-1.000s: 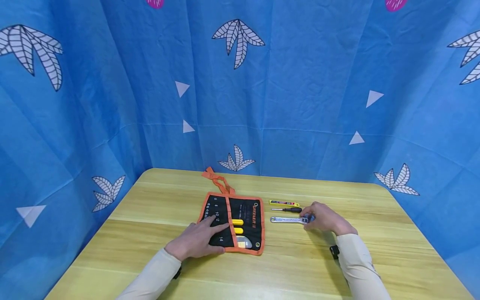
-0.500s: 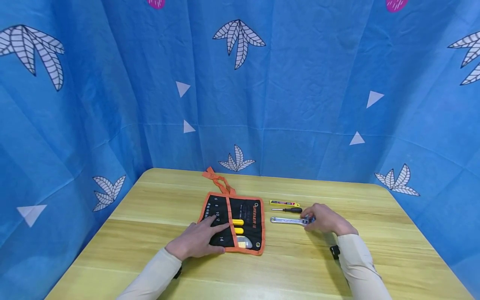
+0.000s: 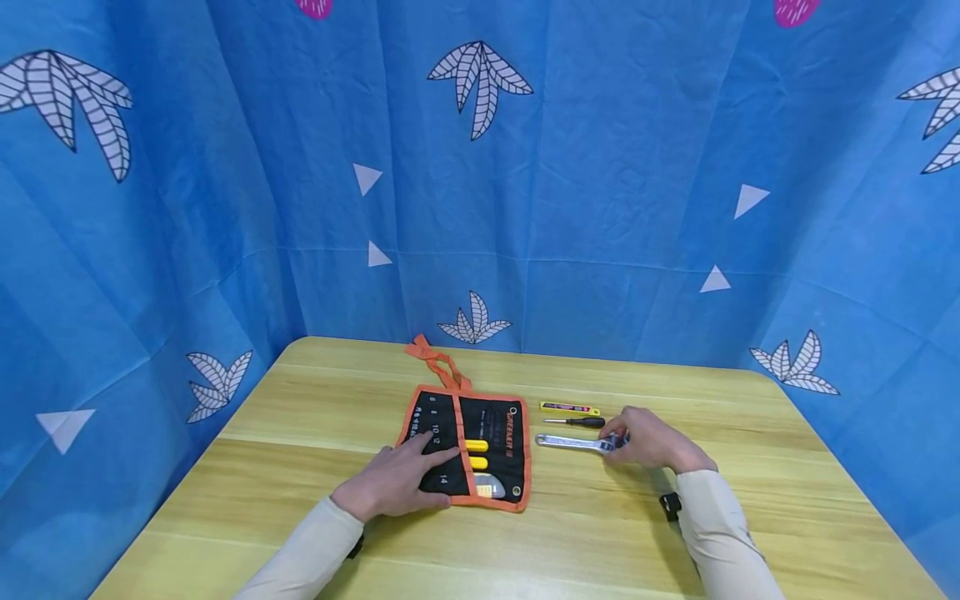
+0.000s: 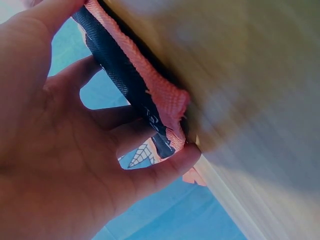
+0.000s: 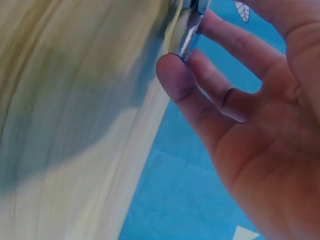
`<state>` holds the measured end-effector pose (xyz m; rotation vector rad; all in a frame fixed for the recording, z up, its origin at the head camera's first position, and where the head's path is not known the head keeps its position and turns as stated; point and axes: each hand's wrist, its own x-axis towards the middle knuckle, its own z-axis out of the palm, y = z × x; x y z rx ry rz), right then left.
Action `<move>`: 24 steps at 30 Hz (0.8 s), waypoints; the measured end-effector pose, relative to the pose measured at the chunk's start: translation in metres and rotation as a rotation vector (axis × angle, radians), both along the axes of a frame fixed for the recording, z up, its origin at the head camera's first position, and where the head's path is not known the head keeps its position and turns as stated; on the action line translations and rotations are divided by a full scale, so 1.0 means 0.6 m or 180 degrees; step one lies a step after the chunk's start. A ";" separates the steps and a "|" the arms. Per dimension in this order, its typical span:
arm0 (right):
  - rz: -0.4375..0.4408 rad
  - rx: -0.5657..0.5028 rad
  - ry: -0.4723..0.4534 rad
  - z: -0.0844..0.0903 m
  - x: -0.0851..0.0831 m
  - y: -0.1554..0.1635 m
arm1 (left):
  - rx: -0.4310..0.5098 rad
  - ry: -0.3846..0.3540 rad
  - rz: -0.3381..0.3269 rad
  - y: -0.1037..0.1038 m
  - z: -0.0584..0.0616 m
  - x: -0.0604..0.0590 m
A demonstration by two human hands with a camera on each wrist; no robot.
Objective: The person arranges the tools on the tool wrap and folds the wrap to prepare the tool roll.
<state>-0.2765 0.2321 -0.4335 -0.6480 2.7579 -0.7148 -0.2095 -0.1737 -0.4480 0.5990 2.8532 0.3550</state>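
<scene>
Head view: left hand [image 3: 396, 479] spread on pouch [image 3: 491, 423]; right hand [image 3: 651, 437] apparently pinching wrench [image 3: 572, 442].

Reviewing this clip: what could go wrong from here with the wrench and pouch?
The right hand pinches the wrench at its adjustable head, so the long handle could swing or dip if lifted.

The screwdriver lies just beyond the wrench, near those fingertips, and might get knocked.

The left hand rests on the pouch; if it lets go, the soft fabric may shift.
</scene>
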 end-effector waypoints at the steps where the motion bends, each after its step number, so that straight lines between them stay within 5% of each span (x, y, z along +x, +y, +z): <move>1: 0.0014 -0.0016 0.0032 0.000 0.000 0.000 | -0.0001 0.0000 -0.0002 0.000 0.000 0.000; 24: 0.0043 -0.0051 0.0464 0.006 -0.008 -0.027 | 0.0037 -0.0025 -0.0022 0.001 0.002 -0.001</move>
